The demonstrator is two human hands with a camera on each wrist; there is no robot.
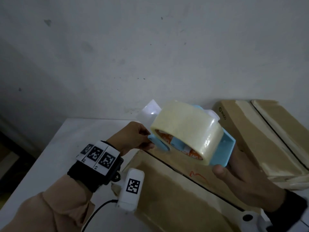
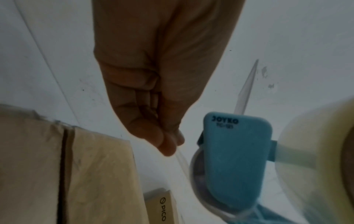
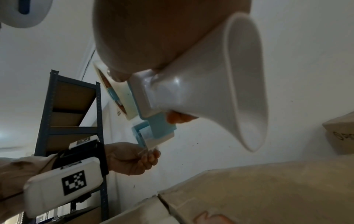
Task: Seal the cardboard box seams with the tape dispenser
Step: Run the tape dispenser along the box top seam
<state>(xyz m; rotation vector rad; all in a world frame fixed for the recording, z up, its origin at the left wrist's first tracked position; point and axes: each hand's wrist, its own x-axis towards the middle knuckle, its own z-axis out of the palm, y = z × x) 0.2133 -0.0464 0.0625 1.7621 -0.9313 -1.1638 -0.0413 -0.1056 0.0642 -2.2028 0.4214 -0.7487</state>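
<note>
- The left hand (image 2: 153,91) pinches a clear tape end (image 2: 180,153) at its fingertips (image 2: 168,145).
- The blue tape dispenser (image 2: 235,159) hangs just beside them.
- A cardboard box (image 2: 76,174) lies below.

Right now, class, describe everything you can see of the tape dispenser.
The tape dispenser is light blue plastic with a white handle, marked JOYKO. It carries a wide roll of clear tape on an orange-printed core. The right hand holds it tilted above the cardboard box; the left hand pinches the tape end at its front.
</note>
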